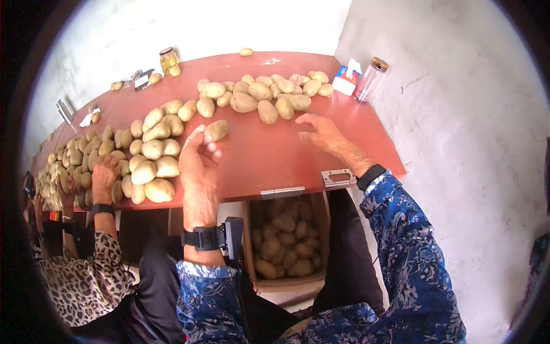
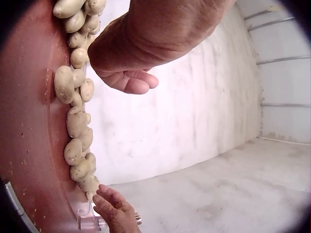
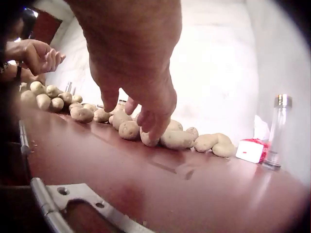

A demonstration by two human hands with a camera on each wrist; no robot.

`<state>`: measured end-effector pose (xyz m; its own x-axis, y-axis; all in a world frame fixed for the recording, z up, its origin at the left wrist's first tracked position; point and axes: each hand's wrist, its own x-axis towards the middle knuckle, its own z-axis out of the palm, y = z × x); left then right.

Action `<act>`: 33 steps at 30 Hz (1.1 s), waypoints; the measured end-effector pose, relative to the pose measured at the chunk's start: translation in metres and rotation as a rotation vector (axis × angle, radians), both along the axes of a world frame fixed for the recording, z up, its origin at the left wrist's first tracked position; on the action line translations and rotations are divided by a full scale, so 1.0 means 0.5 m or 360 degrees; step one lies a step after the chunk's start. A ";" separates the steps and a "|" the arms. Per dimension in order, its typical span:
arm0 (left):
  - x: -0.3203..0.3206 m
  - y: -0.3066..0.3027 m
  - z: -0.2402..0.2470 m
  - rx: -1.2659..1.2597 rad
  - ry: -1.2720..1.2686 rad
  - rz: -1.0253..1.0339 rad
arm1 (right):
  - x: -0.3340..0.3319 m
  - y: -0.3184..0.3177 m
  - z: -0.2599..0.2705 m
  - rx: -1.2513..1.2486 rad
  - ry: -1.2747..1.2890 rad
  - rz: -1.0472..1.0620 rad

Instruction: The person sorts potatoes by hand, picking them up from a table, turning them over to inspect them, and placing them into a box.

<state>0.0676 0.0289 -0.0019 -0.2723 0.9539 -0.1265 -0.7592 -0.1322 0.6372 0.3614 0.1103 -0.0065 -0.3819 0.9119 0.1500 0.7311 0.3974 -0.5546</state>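
Note:
My left hand [image 1: 197, 166] is raised over the front of the red table, palm turned up and fingers loosely bent. No potato shows in its fingers in the left wrist view, where the same hand [image 2: 133, 63] hangs against the pale wall. In the head view a single potato [image 1: 216, 131] overlaps its fingertips. My right hand [image 1: 326, 137] reaches over the table with fingers spread, right of a row of potatoes [image 1: 260, 92]. From the right wrist, its fingers [image 3: 158, 124] overlap the potatoes behind.
A larger heap of potatoes [image 1: 154, 149] lies left of my left hand. Below the table edge stands a box [image 1: 247, 252] of potatoes. A tissue pack [image 1: 345, 83] and clear bottle [image 1: 369, 83] stand by the wall. Another person's hand [image 1: 104, 178] touches potatoes at the left.

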 end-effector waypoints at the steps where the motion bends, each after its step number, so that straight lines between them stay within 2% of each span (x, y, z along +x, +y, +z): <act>1: 0.002 0.001 0.001 0.0014 0.0003 0.0006 | -0.008 0.011 0.003 0.0189 -0.0079 -0.0026; 4: 0.001 0.003 -0.001 0.0018 -0.0006 -0.0021 | -0.030 0.072 -0.020 0.0410 -0.0150 -0.0111; 8: 0.004 0.004 0.003 -0.0052 0.0023 0.0021 | -0.055 0.108 -0.018 0.0383 -0.0183 -0.0261; 10: 0.003 0.005 0.004 -0.0059 0.0017 0.0026 | -0.070 0.130 -0.033 0.0583 -0.0429 -0.0327; 11: 0.003 0.005 0.006 -0.0066 0.0005 0.0020 | -0.076 0.135 -0.034 0.0589 -0.0421 -0.0322; 13: 0.004 0.004 0.011 -0.0073 0.0013 0.0031 | -0.089 0.141 -0.040 0.0620 -0.0624 -0.0198; 17: 0.006 0.007 0.015 -0.0073 0.0026 0.0021 | -0.118 0.144 -0.040 0.0675 -0.0413 -0.0115; 19: 0.006 0.007 0.013 -0.0104 0.0025 0.0037 | -0.123 0.143 -0.030 0.0464 -0.0156 -0.0217; 23: 0.005 0.003 0.010 -0.0071 0.0017 0.0041 | -0.114 0.153 -0.031 0.0507 -0.0218 -0.0372; 25: 0.007 0.005 0.014 -0.0098 0.0010 0.0055 | -0.108 0.147 -0.047 0.0638 -0.0135 -0.0142; 26: 0.007 0.004 0.016 -0.0123 0.0005 0.0072 | -0.108 0.141 -0.051 0.0638 -0.0136 -0.0140; 28: 0.008 0.001 0.018 -0.0115 0.0001 0.0061 | -0.107 0.123 -0.051 -0.0001 -0.0021 -0.0008; 33: 0.011 0.001 0.020 -0.0138 -0.0001 0.0070 | -0.109 0.077 -0.001 -0.0148 -0.0287 -0.0069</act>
